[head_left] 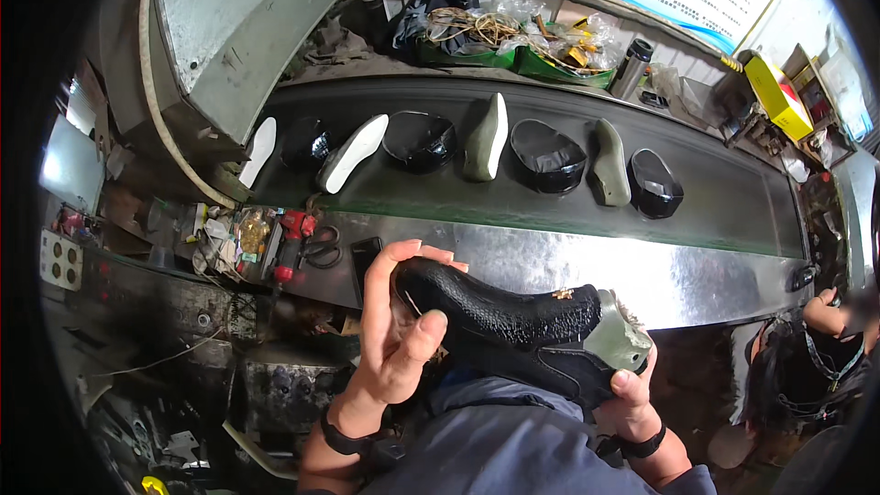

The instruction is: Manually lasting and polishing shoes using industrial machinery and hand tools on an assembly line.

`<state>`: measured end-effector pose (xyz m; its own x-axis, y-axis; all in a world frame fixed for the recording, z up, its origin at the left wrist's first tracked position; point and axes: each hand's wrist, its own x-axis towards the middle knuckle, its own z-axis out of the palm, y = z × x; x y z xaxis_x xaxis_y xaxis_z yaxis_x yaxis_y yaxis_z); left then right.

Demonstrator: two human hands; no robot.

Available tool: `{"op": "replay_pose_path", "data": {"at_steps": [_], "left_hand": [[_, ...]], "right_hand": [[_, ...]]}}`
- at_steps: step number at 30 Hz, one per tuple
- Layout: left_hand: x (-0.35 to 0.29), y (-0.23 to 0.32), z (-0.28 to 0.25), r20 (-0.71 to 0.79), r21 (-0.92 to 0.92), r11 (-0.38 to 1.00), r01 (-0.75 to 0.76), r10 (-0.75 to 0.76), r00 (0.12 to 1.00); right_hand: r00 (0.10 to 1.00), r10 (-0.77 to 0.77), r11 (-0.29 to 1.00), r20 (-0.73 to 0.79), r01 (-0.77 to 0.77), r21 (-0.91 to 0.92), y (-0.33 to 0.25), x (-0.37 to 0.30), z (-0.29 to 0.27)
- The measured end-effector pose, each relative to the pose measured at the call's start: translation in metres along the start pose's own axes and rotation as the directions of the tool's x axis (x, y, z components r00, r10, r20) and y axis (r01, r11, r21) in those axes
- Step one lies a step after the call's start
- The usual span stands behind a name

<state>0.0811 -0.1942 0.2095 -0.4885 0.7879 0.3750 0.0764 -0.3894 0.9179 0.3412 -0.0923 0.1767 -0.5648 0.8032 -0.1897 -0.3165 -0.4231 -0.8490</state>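
Note:
I hold a glossy black textured shoe upper (513, 312) pulled over a grey-green last (616, 337), lying sideways in front of my chest. My left hand (396, 330) grips its toe end, thumb across the black leather. My right hand (632, 394) grips the heel end from below, where the last sticks out. Beyond my hands runs a dark green conveyor belt (733, 206) carrying white and grey-green soles (487, 139) that alternate with black shoe uppers (547, 157).
A steel ledge (550, 261) borders the belt on my side. Scissors (321, 249), red tools and small bottles lie at its left. Green trays of cords and bags (513, 37) stand behind the belt. Another person (825, 348) sits at lower right.

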Motion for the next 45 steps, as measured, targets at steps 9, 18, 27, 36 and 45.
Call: {"op": "replay_pose_path", "data": {"at_steps": [9,18,27,36,45], "left_hand": [[0.003,0.008,0.030,-0.204,-0.175,0.968,0.180,-0.215,0.955],[-0.008,0.001,0.042,-0.326,0.099,0.976,0.195,-0.154,0.933],[-0.005,0.007,0.038,-0.058,0.013,0.996,0.090,-0.089,0.994],[-0.010,0.015,0.051,-0.040,-0.210,0.958,0.197,-0.209,0.977],[-0.017,0.010,0.047,-0.092,-0.087,0.963,0.257,-0.264,0.960]], "right_hand": [[1.000,-0.002,0.999,0.010,0.002,0.032,-0.009,-0.006,-0.033],[0.653,-0.468,0.519,0.595,0.748,-0.413,-0.019,-0.006,-0.043],[0.621,-0.469,0.498,0.628,0.773,-0.392,-0.020,-0.006,-0.060],[0.743,-0.503,0.646,0.441,0.662,-0.380,-0.017,-0.019,-0.060],[0.623,-0.535,0.500,0.571,0.778,-0.381,-0.011,-0.016,-0.068]]}}
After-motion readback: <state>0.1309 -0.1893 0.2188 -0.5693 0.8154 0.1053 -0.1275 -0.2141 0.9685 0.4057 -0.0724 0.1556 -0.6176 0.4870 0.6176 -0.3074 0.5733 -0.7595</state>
